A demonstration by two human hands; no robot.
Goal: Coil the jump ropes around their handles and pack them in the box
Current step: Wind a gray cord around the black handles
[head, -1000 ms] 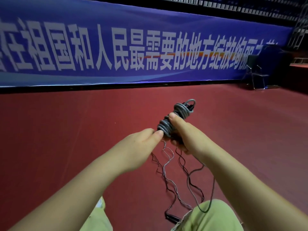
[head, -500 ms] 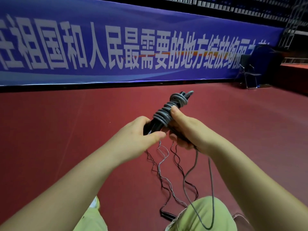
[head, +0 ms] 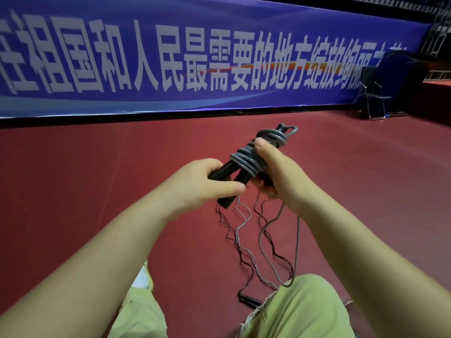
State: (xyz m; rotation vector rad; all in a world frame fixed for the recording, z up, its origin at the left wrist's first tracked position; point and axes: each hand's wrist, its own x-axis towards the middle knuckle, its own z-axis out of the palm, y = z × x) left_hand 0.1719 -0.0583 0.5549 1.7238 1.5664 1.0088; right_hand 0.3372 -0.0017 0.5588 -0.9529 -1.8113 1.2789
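Jump rope being coiled, head view.
Left hand grips two black handles; right hand clasps the grey rope wound around them, its loose tail hanging toward the red floor.

The smooth grey plastic-coated rope has a slight sheen where it is wound on the glossy black plastic handles. The dark red floor looks matt and even. The blue printed banner shows a soft gloss. The pale green trousers are matt cloth, frayed at the hem.
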